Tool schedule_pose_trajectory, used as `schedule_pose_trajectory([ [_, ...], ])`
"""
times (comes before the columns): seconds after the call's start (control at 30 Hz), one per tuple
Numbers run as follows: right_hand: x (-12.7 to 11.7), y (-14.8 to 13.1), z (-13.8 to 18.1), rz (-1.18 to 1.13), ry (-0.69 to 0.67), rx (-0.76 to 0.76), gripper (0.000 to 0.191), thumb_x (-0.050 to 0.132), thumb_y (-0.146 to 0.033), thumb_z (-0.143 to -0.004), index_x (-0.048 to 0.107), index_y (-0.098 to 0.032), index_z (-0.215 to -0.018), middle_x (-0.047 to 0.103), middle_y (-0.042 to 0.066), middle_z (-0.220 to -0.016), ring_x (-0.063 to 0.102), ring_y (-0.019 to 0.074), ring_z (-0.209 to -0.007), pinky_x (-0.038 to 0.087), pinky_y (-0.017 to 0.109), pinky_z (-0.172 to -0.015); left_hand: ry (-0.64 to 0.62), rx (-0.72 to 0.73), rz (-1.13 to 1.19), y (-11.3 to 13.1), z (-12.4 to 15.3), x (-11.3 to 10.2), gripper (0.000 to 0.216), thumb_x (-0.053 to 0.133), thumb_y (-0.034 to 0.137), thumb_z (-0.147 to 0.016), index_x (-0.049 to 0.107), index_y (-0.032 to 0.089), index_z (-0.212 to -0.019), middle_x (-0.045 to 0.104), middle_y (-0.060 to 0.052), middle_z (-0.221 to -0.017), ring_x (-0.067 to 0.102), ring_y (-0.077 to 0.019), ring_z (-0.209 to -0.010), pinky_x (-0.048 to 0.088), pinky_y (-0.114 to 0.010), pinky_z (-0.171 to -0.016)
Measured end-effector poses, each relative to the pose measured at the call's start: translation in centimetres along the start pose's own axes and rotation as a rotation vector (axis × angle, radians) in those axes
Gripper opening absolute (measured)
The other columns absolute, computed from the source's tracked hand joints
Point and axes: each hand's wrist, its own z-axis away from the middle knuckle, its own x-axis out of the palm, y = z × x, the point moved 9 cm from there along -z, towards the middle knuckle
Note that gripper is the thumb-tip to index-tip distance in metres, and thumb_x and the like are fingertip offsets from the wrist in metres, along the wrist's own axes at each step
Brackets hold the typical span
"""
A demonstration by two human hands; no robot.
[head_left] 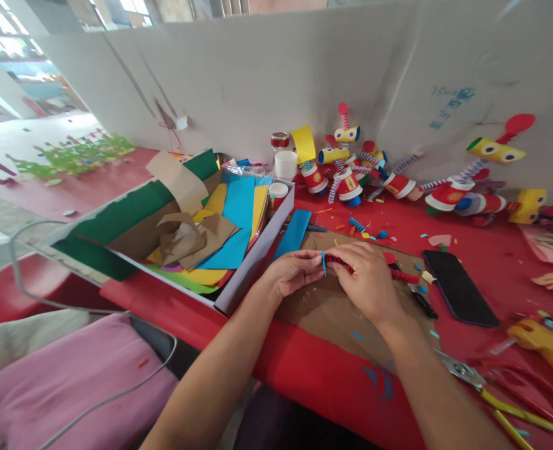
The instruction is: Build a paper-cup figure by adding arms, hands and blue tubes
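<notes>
My left hand (pixel 298 273) pinches a small blue paper piece (pixel 324 264), which I see nearly edge-on. Closed close beside it, my right hand (pixel 365 278) grips a dark red pleated paper strip (pixel 336 262) that meets the blue piece; the fingers cover much of the strip. Under both hands lies a brown cardboard sheet (pixel 326 319) strewn with paper scraps. A red pleated strip (pixel 405 276) and a dark-handled cutter (pixel 421 301) are just right of my right hand.
A box (pixel 253 275) of coloured paper stands at left. Several paper-cup figures (pixel 450 194) line the back wall. On the right are a black phone (pixel 459 287), scissors (pixel 464 370) and a yellow glue gun (pixel 546 344). A pale cable (pixel 102 310) crosses at left.
</notes>
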Motion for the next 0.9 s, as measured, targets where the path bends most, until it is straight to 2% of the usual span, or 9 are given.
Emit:
schedule_pose_trajectory([
  [0.2, -0.04, 0.1, 0.0, -0.034, 0.011, -0.003, 0.018, 0.058, -0.021, -0.088, 0.073, -0.024, -0.097, 0.074, 0.005, -0.097, 0.061, 0.0249, -0.096, 0.045, 0.041, -0.083, 0.004, 0.031, -0.005, 0.09, -0.24, -0.19, 0.014, 0.074, -0.002, -0.071, 0.069, 0.011, -0.074, 0.068, -0.002, -0.068, 0.065, -0.009, -0.064, 0.054, -0.021, -0.067],
  [0.33, -0.19, 0.0, -0.01, -0.026, 0.021, 0.003, 0.018, 0.058, -0.021, -0.088, 0.072, -0.024, -0.098, 0.074, 0.005, -0.097, 0.061, 0.0251, -0.095, 0.045, 0.04, -0.084, 0.042, 0.067, -0.016, 0.54, -0.11, -0.42, 0.013, 0.071, -0.001, -0.073, 0.07, 0.011, -0.071, 0.068, -0.002, -0.066, 0.064, -0.0088, -0.062, 0.055, -0.021, -0.066],
  [0.57, -0.25, -0.04, -0.03, -0.026, 0.015, 0.016, 0.018, 0.061, -0.019, -0.086, 0.072, -0.022, -0.099, 0.073, 0.005, -0.098, 0.06, 0.0247, -0.097, 0.045, 0.04, -0.086, 0.019, 0.081, -0.04, 0.85, 0.02, -0.26, 0.013, 0.067, 0.002, -0.079, 0.069, 0.01, -0.069, 0.065, -0.002, -0.06, 0.062, -0.008, -0.057, 0.054, -0.019, -0.061],
  [0.9, -0.35, -0.62, -0.02, 0.032, 0.016, 0.004, 0.017, 0.063, -0.016, -0.085, 0.073, -0.022, -0.097, 0.074, 0.004, -0.099, 0.06, 0.0243, -0.098, 0.043, 0.041, -0.088, 0.04, 0.126, -0.035, 0.65, -0.49, -0.5, 0.016, 0.073, -0.003, -0.067, 0.066, 0.012, -0.067, 0.064, 0.001, -0.063, 0.061, -0.0059, -0.057, 0.05, -0.015, -0.057],
])
